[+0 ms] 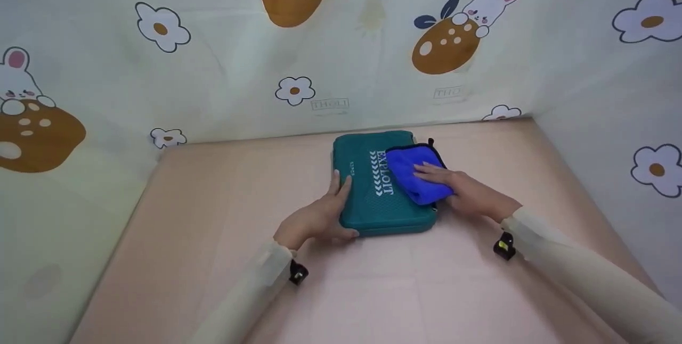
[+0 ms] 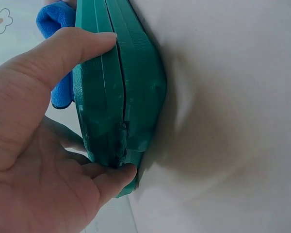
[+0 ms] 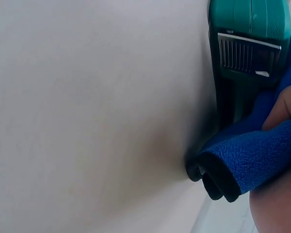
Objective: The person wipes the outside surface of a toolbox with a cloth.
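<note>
A teal zip case (image 1: 367,205) with white "EXPLOIT" lettering lies flat on the table. My left hand (image 1: 319,216) grips its near left corner, fingers along the left side and thumb at the front edge. The left wrist view shows thumb and fingertips pressed to the case's seamed side (image 2: 99,97). A blue cloth (image 1: 415,173) with black edging is spread over the case's right part. My right hand (image 1: 463,187) holds this cloth against the case, fingers across its top. In the right wrist view, folded cloth (image 3: 252,155) hangs beside the case's ribbed dark latch (image 3: 247,53).
The pale pink tabletop (image 1: 213,216) extends around the case. Behind it and along both sides hangs a light curtain (image 1: 229,67) printed with bunnies, flowers and brown fruit. Small black devices sit at the left wrist (image 1: 298,272) and right wrist (image 1: 504,246).
</note>
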`<action>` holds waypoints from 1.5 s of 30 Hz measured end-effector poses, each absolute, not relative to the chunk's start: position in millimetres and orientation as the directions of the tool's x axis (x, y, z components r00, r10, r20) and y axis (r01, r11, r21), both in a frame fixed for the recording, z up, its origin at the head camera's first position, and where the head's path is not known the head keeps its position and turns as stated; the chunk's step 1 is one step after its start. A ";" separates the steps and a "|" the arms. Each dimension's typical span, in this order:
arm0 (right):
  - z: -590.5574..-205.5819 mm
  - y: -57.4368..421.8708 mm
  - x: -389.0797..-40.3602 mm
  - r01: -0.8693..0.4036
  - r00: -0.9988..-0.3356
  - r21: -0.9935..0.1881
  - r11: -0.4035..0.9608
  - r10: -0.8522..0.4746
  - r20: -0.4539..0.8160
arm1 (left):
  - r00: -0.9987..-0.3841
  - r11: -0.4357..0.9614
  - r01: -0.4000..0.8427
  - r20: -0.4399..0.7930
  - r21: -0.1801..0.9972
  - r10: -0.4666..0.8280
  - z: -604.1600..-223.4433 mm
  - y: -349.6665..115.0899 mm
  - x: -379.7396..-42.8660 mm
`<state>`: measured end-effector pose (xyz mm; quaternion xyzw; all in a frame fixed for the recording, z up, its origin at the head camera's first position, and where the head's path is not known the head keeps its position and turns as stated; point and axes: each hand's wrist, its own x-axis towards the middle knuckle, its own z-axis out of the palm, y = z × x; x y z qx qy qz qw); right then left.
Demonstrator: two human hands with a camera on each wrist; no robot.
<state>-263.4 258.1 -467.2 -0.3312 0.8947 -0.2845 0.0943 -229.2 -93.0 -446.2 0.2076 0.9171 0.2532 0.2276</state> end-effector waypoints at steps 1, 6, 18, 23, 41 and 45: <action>-467.8 260.1 -264.6 -0.532 -0.768 -0.578 0.618 -0.640 0.022 | -0.811 0.786 0.263 -0.314 0.559 0.494 -446.2 -92.9 -229.4; -470.2 276.7 -275.8 -0.428 -0.832 -0.681 0.594 -0.554 0.040 | -0.818 0.797 0.251 -0.320 0.549 0.478 -446.2 -90.3 -230.5; -424.4 342.9 -298.9 0.053 -0.998 -0.949 0.311 -0.022 -0.063 | -0.824 0.814 0.243 -0.331 0.528 0.460 -445.3 -87.9 -228.4; -416.3 350.2 -298.2 -0.217 -0.966 -0.705 0.675 -0.043 0.256 | -0.824 0.813 0.240 -0.331 0.531 0.459 -444.5 -87.5 -228.7; -476.1 350.9 -274.4 -0.455 -0.846 -0.213 0.864 -0.495 -0.199 | -0.822 0.811 0.260 -0.321 0.525 0.471 -448.2 -89.8 -229.1; -479.5 352.5 -274.4 -0.440 -0.854 -0.237 0.866 -0.486 -0.189 | -0.826 0.802 0.258 -0.307 0.539 0.472 -449.9 -90.1 -227.2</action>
